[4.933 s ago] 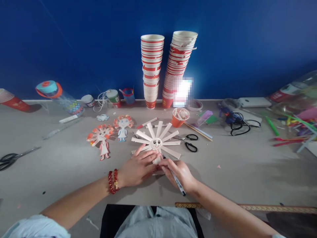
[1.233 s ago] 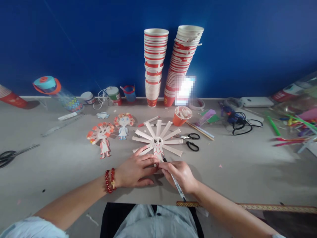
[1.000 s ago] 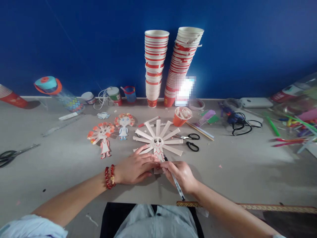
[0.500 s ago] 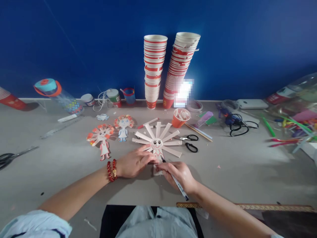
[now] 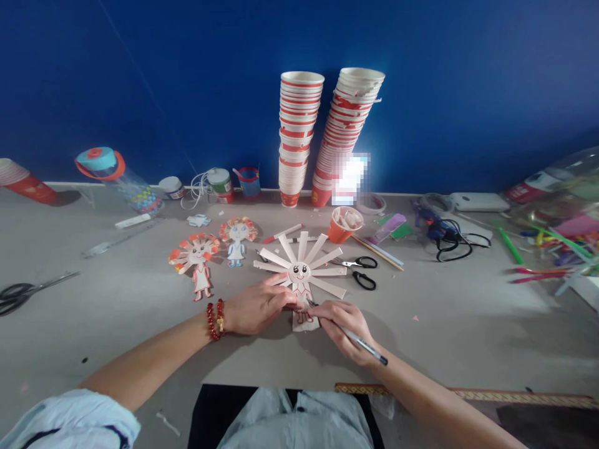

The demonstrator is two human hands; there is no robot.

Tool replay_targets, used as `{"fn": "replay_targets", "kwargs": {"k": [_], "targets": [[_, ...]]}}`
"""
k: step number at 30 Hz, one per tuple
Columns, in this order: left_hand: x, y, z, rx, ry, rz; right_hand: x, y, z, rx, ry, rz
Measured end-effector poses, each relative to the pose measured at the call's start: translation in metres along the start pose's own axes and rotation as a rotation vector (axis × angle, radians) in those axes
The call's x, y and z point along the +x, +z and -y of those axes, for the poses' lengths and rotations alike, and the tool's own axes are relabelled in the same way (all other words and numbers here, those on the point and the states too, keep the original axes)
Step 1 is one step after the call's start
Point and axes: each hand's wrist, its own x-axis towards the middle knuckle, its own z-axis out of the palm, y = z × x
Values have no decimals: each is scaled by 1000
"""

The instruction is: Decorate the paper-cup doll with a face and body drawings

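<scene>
A white paper doll [image 5: 300, 288] with a smiling face and long strips fanned out like hair lies in front of me. My left hand [image 5: 262, 305] rests across its left side, fingers stretched out and pressing it to the table; part of the body is hidden under them. In my right hand [image 5: 347, 327] a pen [image 5: 362, 345] is gripped, its tip at the doll's body. Red lines mark the dress, with small legs drawn below. Left of it lie two coloured paper dolls, one in a red-edged dress [image 5: 201, 280] and one in a blue-edged dress [image 5: 236, 251].
Black-handled scissors [image 5: 364, 272] lie just right of the doll, another pair [image 5: 19, 298] at far left. An orange cup [image 5: 344, 226] holds paper scraps. Two tall paper-cup stacks [image 5: 294, 168] stand against the blue wall. A bottle [image 5: 116, 178], glue gun [image 5: 433, 224] and bright sticks lie around.
My right hand has shifted slightly right, and the pen has tipped lower toward the right. The drawn legs now show. My left hand stays on the doll; the whole view has shifted a little.
</scene>
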Motion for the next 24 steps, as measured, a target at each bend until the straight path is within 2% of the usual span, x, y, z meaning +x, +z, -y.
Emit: {"fn": "replay_targets", "kwargs": {"k": [4,6,13,24], "targets": [[-2,1,1,10,-10,-8,1,1,-3,216,268,21],[-2,1,1,32,-27,-8,3,5,-5,255,339,26],[-4,3,4,58,-13,-17,13,15,-9,157,245,-14],[-4,4,7,35,19,-28,10,20,-14,80,206,2]]}}
